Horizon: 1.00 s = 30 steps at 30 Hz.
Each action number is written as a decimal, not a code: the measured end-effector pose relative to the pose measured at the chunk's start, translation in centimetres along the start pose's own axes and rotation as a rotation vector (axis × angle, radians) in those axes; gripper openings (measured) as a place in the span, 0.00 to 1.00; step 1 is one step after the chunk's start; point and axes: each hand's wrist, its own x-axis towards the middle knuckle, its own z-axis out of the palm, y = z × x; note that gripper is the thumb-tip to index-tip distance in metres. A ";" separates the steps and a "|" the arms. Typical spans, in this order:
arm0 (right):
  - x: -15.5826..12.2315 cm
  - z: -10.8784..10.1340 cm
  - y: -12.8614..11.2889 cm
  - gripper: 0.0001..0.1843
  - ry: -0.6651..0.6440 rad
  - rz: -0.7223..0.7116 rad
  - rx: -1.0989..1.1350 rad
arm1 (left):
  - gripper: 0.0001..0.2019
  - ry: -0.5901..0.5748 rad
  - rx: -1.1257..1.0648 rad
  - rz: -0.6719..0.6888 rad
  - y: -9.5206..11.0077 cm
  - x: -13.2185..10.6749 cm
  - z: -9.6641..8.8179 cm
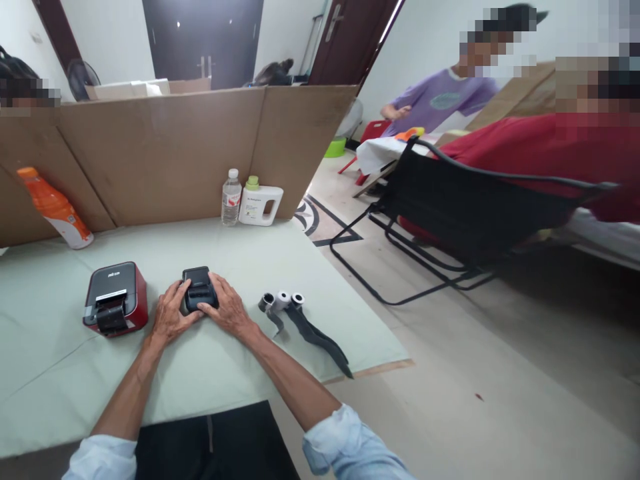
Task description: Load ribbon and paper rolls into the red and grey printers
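Note:
A small black printer [197, 285] lies on the pale green table [240, 253] in front of me. My left hand [169, 313] grips its left side with fingers curled onto its top. My right hand [227, 308] holds its right side, thumb pressed on the front edge. A larger red and black printer [116, 298] stands just left of my left hand. To the right of my right hand lie two small white paper rolls [290, 299] with a dark strip of paper [315, 335] trailing toward the table's near right edge.
A cardboard screen [165, 153] walls the table's far side. Against it stand an orange bottle [55, 208], a clear water bottle [231, 198] and a white jug [260, 203]. A black folding chair [465, 213] stands on the floor to the right, with other people beyond.

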 end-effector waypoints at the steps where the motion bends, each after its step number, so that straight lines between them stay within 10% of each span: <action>1: 0.0 0.0 0.0 0.47 0.000 0.004 0.005 | 0.42 -0.005 -0.002 -0.005 0.0 -0.1 0.0; 19: 1.5 -0.5 -1.2 0.48 0.105 0.051 0.040 | 0.52 -0.090 -0.189 0.069 -1.3 5.8 0.1; 30: 3.4 -1.9 0.1 0.41 0.369 0.369 -0.019 | 0.45 -0.088 -0.313 0.195 3.0 13.1 6.4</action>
